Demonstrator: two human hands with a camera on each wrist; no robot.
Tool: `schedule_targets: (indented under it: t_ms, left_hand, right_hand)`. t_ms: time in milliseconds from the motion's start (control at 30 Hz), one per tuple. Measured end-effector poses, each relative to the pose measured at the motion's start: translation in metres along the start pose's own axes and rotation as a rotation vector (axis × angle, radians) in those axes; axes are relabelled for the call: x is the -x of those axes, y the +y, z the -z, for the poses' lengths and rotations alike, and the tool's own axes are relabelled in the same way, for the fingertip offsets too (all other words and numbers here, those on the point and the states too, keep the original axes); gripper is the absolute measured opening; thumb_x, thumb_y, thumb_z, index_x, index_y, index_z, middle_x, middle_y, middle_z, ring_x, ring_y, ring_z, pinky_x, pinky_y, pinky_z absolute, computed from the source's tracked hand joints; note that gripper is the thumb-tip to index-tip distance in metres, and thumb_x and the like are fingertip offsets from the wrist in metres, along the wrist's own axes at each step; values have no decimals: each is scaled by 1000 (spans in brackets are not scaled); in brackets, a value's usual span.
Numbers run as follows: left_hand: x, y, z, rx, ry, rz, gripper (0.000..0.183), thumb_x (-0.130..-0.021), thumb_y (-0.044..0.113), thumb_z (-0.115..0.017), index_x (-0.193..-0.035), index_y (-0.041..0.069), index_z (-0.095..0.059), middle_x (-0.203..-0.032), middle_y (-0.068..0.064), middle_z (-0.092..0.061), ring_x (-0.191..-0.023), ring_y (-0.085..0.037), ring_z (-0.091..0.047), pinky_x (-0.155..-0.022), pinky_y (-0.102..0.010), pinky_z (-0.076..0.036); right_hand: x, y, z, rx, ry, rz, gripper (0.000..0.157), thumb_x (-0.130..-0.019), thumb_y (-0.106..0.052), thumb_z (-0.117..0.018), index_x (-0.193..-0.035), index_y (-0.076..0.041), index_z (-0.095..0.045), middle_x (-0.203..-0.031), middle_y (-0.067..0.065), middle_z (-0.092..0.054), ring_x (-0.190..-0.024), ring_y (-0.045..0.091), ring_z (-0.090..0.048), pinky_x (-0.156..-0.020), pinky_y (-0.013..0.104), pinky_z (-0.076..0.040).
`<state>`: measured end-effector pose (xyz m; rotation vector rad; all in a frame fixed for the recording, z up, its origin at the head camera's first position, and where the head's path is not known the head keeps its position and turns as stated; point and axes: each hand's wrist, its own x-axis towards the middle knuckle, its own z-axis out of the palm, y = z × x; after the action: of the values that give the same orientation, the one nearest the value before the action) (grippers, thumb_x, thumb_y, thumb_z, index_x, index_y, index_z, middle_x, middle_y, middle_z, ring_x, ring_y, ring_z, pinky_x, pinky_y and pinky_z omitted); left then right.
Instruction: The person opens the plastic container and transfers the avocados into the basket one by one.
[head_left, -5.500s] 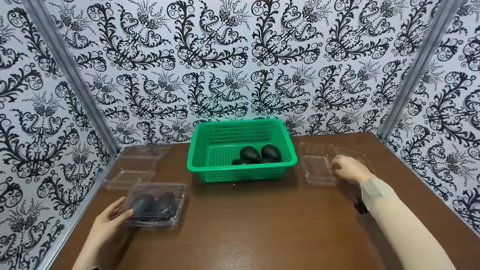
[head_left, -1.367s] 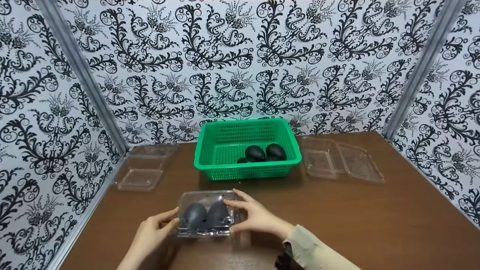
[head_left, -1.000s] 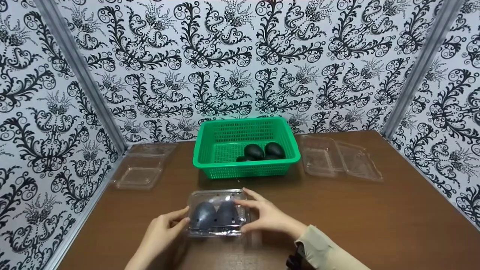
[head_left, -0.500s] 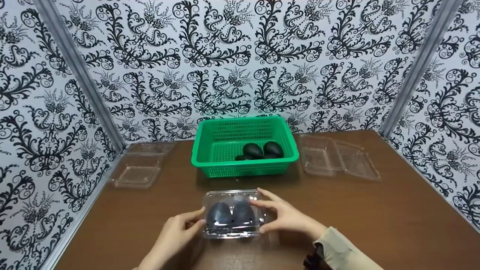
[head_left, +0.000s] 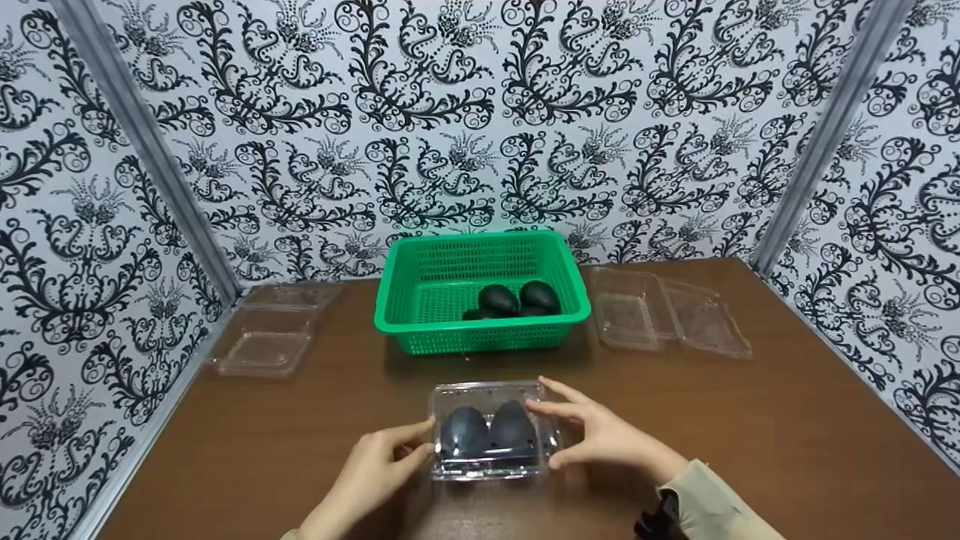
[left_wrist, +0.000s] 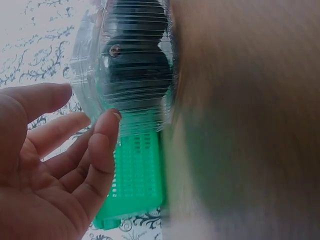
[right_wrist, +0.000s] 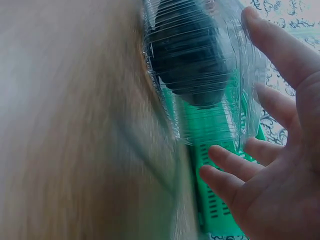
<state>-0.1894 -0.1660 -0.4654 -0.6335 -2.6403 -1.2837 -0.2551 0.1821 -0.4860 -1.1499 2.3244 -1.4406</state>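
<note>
At lower centre of the frame, a clear plastic box (head_left: 489,471) with its lid down over two dark fruits (head_left: 465,433), side by side. At its left side, the left hand (head_left: 375,466), fingers unclenched, touching the plastic. At its right side, the right hand (head_left: 607,441), fingers spread loosely along the lid and edge, likewise unclenched. Hard to tell, contact between box and bench (head_left: 765,442).

Above, at centre of the frame, a green basket (head_left: 480,328) with more dark fruits gathered in its right half: two in plain sight, others partly hidden behind the front rim. At left of the frame, an open clear container (head_left: 262,369), lid folded back toward the wall. At right, another open clear container (head_left: 628,345), lid laid out to its right. Behind everything, black-and-white patterned wall covering (head_left: 450,180).
</note>
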Motion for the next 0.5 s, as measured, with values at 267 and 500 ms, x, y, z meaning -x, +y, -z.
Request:
schedule_targets:
  t_ms: [267, 500]
  left_hand:
    - [-4, -6, -5, 54, 15, -9, 34, -91, 24, -69, -120, 7, -69, -90, 3, -72, -67, -4, -57, -55, -20, -48]
    - [-6, -16, -10, 326, -32, 111, 48, -92, 16, -67, -135, -2, -53, -82, -8, -68, -56, -19, -61, -50, -31, -55]
  right_hand:
    - [9, -3, 5, 179, 27, -10, 74, -74, -33, -83, -140, -21, -53, -157, 15, -20, -139, 41, -22, -107, 58, -29]
    - [5, -12, 5, 294, 56, 25, 71, -76, -40, -80, -140, -24, -52, -158, 21, -7, -140, 47, -10, -102, 74, -19]
